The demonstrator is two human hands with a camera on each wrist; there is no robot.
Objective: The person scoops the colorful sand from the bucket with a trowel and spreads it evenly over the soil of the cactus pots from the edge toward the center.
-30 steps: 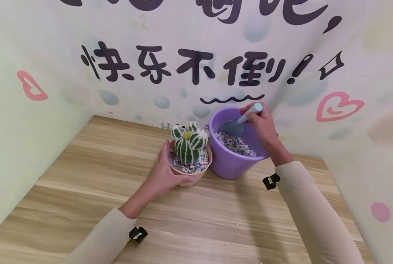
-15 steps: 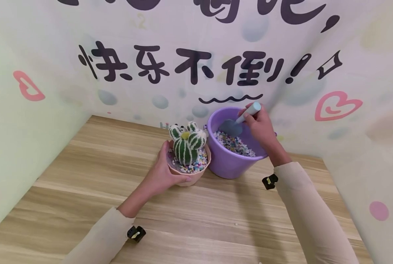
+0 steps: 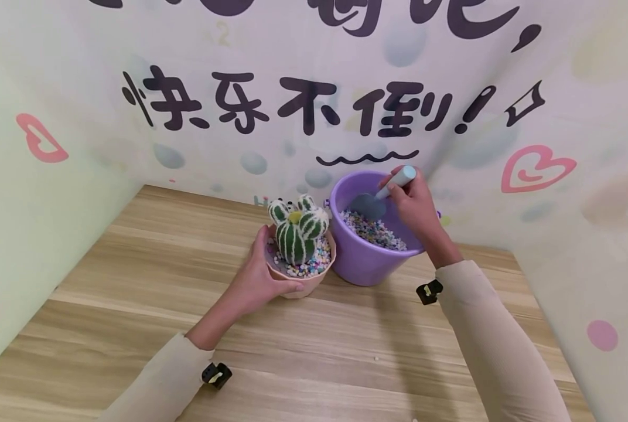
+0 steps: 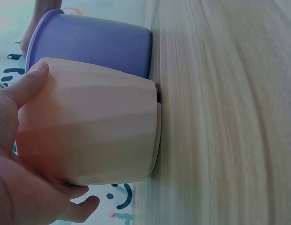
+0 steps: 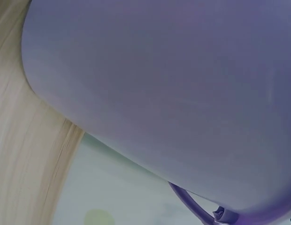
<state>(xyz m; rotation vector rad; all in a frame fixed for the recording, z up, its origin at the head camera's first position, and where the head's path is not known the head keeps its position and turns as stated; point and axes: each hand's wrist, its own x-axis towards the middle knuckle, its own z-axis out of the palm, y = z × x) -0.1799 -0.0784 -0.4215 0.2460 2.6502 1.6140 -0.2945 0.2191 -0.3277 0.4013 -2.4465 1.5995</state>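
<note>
The left hand [image 3: 258, 278] wraps around a pink pot [image 3: 306, 282] holding a cactus [image 3: 297, 230]. The right hand [image 3: 416, 206], wrist bent downward, grips a small shovel [image 3: 382, 194] inside a purple bucket [image 3: 364, 261] of pebbles [image 3: 374, 230].

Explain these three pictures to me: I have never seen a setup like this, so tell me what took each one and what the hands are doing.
No machine here: a person wears three cameras, one on the head and one on each wrist. The head view looks down on a wooden table. The left hand grips a pink pot holding a toy cactus set in coloured pebbles. The right hand holds a small scoop inside a purple bucket of the same pebbles. The left wrist view, turned sideways, shows the pot's wall close up, with the bucket behind. The right wrist view shows only the bucket's outer wall and part of its handle.
</note>
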